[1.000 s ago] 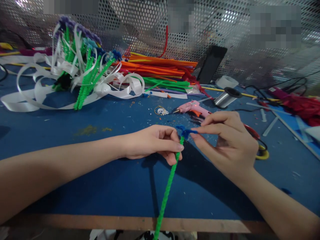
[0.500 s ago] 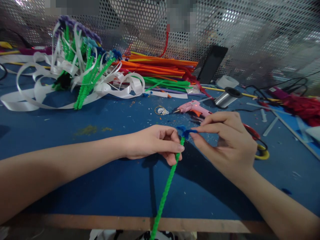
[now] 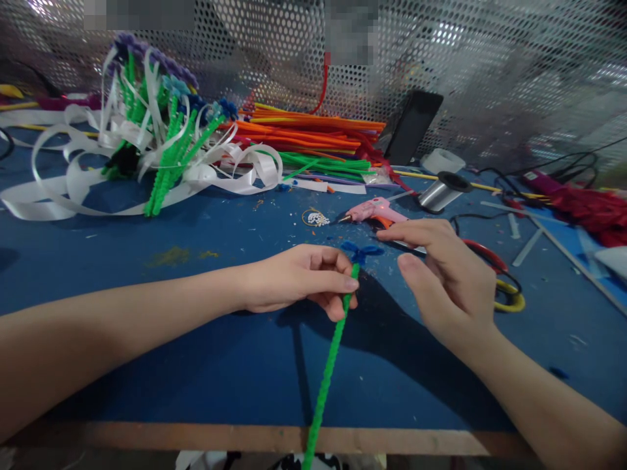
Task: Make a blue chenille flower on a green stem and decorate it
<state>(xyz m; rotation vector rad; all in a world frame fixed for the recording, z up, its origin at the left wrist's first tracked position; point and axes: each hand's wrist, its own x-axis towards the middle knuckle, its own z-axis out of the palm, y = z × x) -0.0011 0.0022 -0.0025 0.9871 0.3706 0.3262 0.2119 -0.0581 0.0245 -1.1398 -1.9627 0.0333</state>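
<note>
Between the thumb and fingers of my left hand [image 3: 313,281] is the green fuzzy stem of a pipe-cleaner flower [image 3: 326,378]. Its small dark blue petals [image 3: 361,251] stick out just above my fingers, while the stem slants down past the table's front edge. To the right of the petals, my right hand [image 3: 441,281] holds nothing, its thumb and index finger apart. Beyond that hand lies a pink glue gun [image 3: 375,210], and scissors with red and yellow handles [image 3: 512,297] are partly hidden behind it.
Small white beads [image 3: 316,218] lie left of the glue gun. Bundles of orange pipe cleaners [image 3: 304,134] and green ones [image 3: 333,163] are at the back. Finished-looking flowers [image 3: 171,150] with white ribbon [image 3: 63,196] stand back left. A wire spool [image 3: 443,191] and a phone [image 3: 415,127] are back right.
My right hand has let go of a blue petal and drawn slightly right, its fingers spreading. My left hand keeps its hold on the stem.
</note>
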